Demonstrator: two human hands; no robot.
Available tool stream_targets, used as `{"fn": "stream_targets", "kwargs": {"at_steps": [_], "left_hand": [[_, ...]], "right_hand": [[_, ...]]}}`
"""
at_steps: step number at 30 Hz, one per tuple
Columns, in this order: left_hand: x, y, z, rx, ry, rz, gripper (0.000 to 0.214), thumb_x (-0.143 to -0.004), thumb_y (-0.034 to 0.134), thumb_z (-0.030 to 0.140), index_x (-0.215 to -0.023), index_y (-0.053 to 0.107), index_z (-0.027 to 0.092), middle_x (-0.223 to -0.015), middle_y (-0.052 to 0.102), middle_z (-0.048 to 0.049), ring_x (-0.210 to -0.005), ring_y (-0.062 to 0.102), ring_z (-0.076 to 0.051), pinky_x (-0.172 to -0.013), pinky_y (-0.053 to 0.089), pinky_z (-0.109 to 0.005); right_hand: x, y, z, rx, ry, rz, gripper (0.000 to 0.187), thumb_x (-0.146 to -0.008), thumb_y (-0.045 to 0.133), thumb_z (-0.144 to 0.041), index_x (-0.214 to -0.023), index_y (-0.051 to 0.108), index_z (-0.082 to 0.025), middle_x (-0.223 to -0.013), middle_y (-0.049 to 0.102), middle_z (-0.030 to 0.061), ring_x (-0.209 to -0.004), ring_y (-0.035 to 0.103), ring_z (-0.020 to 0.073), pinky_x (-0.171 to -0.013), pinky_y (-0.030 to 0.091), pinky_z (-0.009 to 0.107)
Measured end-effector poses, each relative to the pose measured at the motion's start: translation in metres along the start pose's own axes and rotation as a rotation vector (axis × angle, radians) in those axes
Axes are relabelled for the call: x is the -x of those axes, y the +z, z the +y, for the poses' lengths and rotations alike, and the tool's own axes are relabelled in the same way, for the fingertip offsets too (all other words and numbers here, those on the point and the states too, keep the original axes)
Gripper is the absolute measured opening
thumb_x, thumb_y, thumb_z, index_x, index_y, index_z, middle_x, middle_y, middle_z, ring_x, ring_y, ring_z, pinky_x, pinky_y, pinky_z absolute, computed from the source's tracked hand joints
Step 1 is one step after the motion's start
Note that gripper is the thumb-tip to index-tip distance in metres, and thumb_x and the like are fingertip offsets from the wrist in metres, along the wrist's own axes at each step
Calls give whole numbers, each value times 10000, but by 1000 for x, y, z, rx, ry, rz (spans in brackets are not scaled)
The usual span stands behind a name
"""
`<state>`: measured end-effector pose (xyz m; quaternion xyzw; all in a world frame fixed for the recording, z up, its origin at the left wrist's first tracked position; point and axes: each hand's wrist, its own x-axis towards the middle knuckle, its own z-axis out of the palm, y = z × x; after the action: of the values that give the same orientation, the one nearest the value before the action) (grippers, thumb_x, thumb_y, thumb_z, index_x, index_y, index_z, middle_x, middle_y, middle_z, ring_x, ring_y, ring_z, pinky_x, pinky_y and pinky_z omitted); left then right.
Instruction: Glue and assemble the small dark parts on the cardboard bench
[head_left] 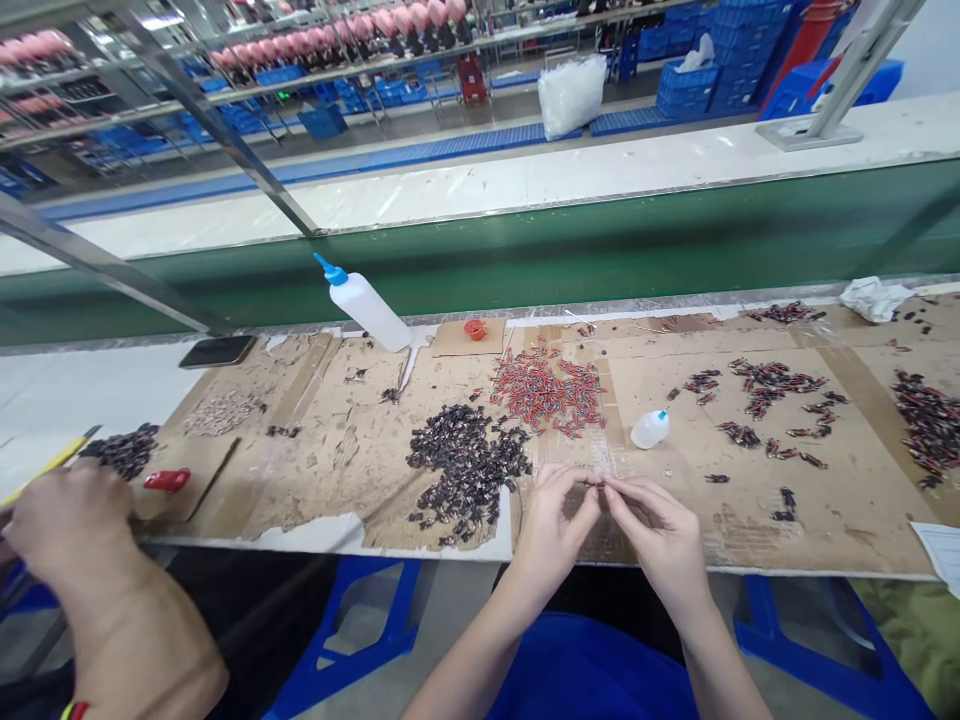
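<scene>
My left hand (555, 525) and my right hand (656, 530) meet fingertip to fingertip just above the near edge of the cardboard sheet (360, 440). Both are pinched round a tiny dark part (600, 483) that I cannot make out clearly. A heap of small black parts (465, 465) lies just left of my left hand. Beyond it a pile of red parts (547, 390) is spread out. A small white squeeze bottle with a blue tip (649, 428) lies on its side just beyond my right hand.
A large white squeeze bottle (367, 305) leans at the back beside an orange cap (474, 328). More dark parts (772, 385) lie scattered to the right. A co-worker's hand (67, 520) works at far left near a red object (166, 480). A green conveyor belt (600, 245) runs behind.
</scene>
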<state>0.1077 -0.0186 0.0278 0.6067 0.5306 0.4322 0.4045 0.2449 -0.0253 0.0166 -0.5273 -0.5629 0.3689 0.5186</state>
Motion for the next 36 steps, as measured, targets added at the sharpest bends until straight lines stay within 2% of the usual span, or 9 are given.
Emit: {"fn": "stream_targets", "kwargs": {"at_steps": [6, 9, 15, 21, 27, 30, 33, 34, 36], "left_hand": [[-1, 1, 0, 53, -18, -15, 139, -847, 588, 186, -900, 717, 199, -896, 725, -58, -907, 617, -192, -832, 496, -312], [-2, 0, -4, 121, -52, -1, 134, -831, 619, 191, -907, 729, 194, -903, 733, -62, -885, 649, -185, -839, 508, -306], [-4, -1, -8, 105, -76, 79, 79, -767, 674, 137, -749, 736, 184, -755, 719, -42, -761, 660, -173, -739, 525, -275], [-4, 2, -10, 46, -33, 124, 129, -761, 649, 96, -739, 736, 189, -716, 698, -35, -717, 647, -162, -686, 529, -266], [-4, 4, -14, 10, -15, 117, 133, -766, 640, 92, -746, 732, 186, -728, 696, -41, -718, 649, -159, -673, 539, -266], [-3, 10, -12, 5, 56, 98, 132, -809, 618, 128, -782, 731, 193, -754, 701, -48, -750, 650, -164, -686, 545, -273], [-6, 13, -10, -28, 127, 29, 136, -834, 625, 173, -928, 720, 201, -878, 723, -66, -863, 651, -185, -785, 541, -313], [-9, 10, -11, -68, 147, 14, 177, -831, 636, 183, -992, 706, 206, -942, 724, -74, -914, 644, -197, -833, 529, -340], [-17, -1, -16, -203, 166, 35, 242, -830, 636, 175, -1064, 680, 218, -1027, 716, -81, -992, 619, -223, -903, 487, -397]], "right_hand": [[3, 4, 2, -55, 21, 125, 101, -778, 698, -273, -829, 751, -203, -783, 722, 50, -687, 691, 172, -685, 593, 284], [1, 2, 0, -141, 64, 129, 84, -756, 714, -277, -763, 750, -201, -741, 723, 43, -684, 698, 176, -662, 596, 274], [-1, 4, 2, -176, 132, 127, 152, -709, 746, -333, -686, 733, -183, -720, 730, 63, -692, 707, 204, -682, 603, 310], [4, 8, 2, -67, 88, 132, 170, -749, 706, -343, -695, 724, -183, -707, 716, 64, -677, 690, 193, -674, 590, 306], [3, 6, 3, -22, 60, 109, 163, -761, 688, -332, -694, 717, -186, -708, 718, 62, -666, 691, 189, -662, 590, 294], [-1, -1, 6, -30, 86, 96, 185, -743, 705, -363, -702, 716, -182, -714, 725, 64, -657, 697, 191, -658, 596, 295], [-5, -17, 12, -20, 119, 113, 219, -711, 731, -397, -708, 715, -179, -714, 730, 66, -652, 699, 195, -649, 598, 300], [-6, -25, 14, 2, 129, 152, 227, -702, 738, -405, -714, 715, -179, -717, 731, 67, -656, 700, 198, -657, 599, 310], [-8, -43, 19, 79, 146, 309, 237, -694, 744, -408, -742, 715, -178, -737, 733, 70, -669, 700, 205, -685, 599, 340]]}}
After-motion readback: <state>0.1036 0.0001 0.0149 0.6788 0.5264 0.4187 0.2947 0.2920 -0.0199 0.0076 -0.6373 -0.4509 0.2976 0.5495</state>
